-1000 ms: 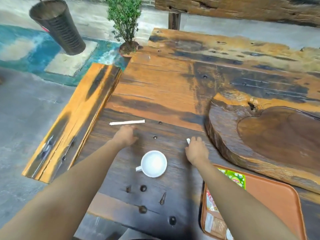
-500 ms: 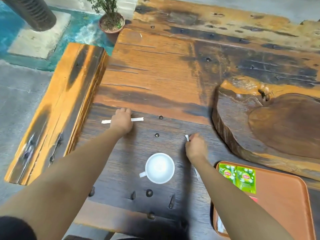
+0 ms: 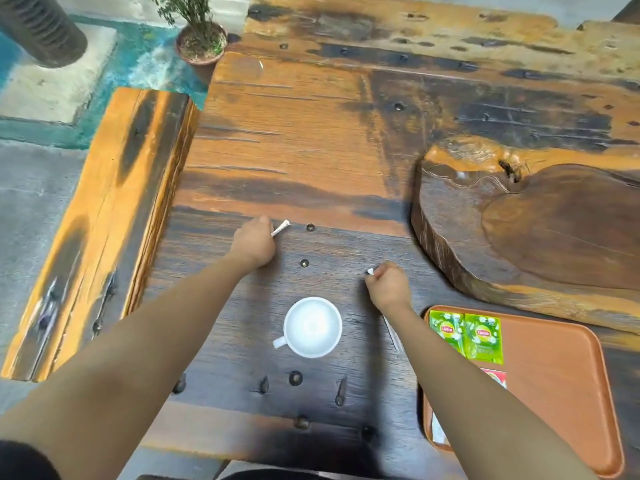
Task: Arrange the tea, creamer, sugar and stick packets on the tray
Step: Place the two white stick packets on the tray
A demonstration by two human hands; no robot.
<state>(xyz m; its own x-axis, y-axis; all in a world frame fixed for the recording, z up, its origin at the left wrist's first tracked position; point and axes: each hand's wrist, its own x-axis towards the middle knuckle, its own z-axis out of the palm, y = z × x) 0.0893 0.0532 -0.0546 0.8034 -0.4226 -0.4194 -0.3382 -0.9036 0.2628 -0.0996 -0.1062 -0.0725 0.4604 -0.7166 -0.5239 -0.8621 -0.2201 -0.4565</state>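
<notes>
My left hand (image 3: 254, 239) is closed around a thin white stick packet (image 3: 280, 227); one end pokes out to the right of the fist, lifted off the dark table. My right hand (image 3: 388, 284) is closed on another white stick packet (image 3: 370, 271), its tip showing at the thumb and its long end (image 3: 391, 332) trailing beneath the wrist. The orange tray (image 3: 554, 368) lies at the lower right. Two green tea packets (image 3: 465, 336) lie side by side in its far left corner. A red packet (image 3: 497, 377) and a pale packet (image 3: 438, 431) show beside my right forearm.
A white cup (image 3: 312, 326) stands between my forearms. A thick carved wooden slab (image 3: 526, 233) lies behind the tray. A wooden bench (image 3: 104, 216) runs along the table's left edge. A potted plant (image 3: 201, 39) and a dark bin (image 3: 41, 29) stand on the floor beyond.
My left hand reached the long stick packet on the table, closed on it and picked it up, tilting it. My right hand kept its packet. The view tipped downward.
</notes>
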